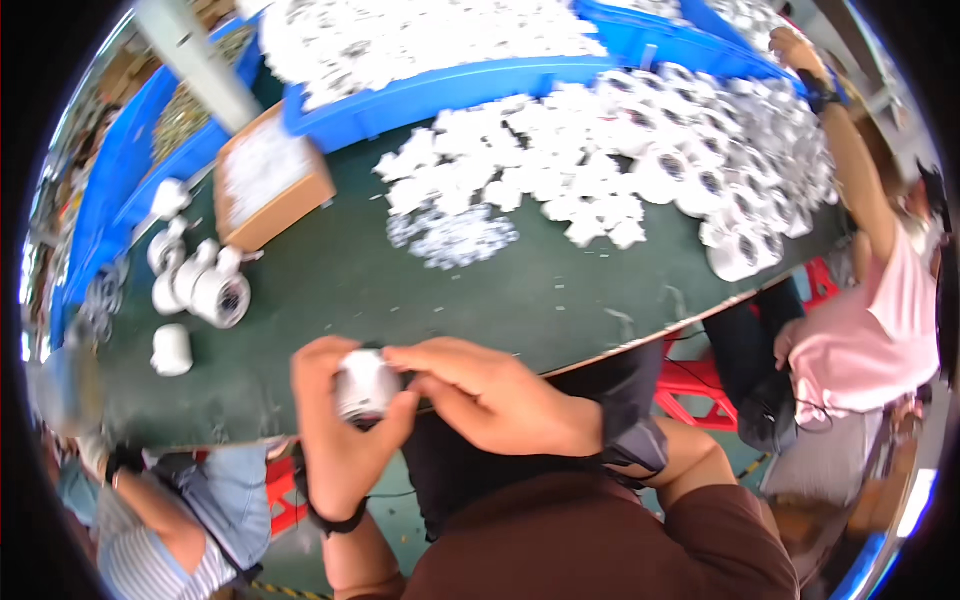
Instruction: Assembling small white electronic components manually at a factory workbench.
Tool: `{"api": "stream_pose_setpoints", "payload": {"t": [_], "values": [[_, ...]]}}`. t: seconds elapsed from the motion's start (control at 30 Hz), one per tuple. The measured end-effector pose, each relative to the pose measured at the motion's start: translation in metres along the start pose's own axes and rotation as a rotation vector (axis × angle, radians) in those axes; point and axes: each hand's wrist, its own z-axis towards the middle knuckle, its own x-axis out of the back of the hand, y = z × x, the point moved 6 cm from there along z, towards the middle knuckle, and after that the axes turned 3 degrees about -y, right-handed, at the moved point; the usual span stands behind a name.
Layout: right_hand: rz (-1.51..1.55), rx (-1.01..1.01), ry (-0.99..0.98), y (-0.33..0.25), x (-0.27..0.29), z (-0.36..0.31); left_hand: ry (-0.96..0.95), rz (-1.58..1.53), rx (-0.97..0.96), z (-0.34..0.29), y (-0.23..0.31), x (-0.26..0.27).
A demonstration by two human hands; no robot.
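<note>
Over the front edge of the green table, my left hand (340,425) is wrapped round a white rounded plastic housing (368,383). Its lower end looks silvery and dark, but blur hides the detail. My right hand (495,397) comes in from the right, thumb and fingers closed against the housing's right side. Something small and dark shows between those fingertips; I cannot make out what. To the left on the table stand a lone white cylindrical cap (172,350) and a group of white assembled units (208,288) with dark round ends.
Small white plastic parts (560,150) lie heaped at the back, beside a pile of clear pieces (452,237) and white round housings (740,245). Behind stand a blue bin (400,100) and a cardboard box (285,215). Co-workers sit at right (865,350) and lower left (170,530).
</note>
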Motion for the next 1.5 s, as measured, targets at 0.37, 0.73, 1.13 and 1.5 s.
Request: {"api": "stream_pose_setpoints", "payload": {"t": [0.37,0.73,1.13,1.5], "values": [[-1.107,0.060,0.559,-0.043,0.165,-0.046,0.337,0.407,0.239,0.019,-0.064,0.083],[-1.610,-0.216,0.534,-0.021,0.264,-0.025,0.268,1.138,-0.026,0.015,-0.080,0.091],[-1.140,-0.190,0.684,-0.027,0.270,-0.043,0.279,0.809,0.001,-0.007,-0.028,0.039],[-1.070,0.226,0.207,-0.066,0.148,-0.036,-0.104,0.075,0.006,-0.009,0.017,-0.023]]}}
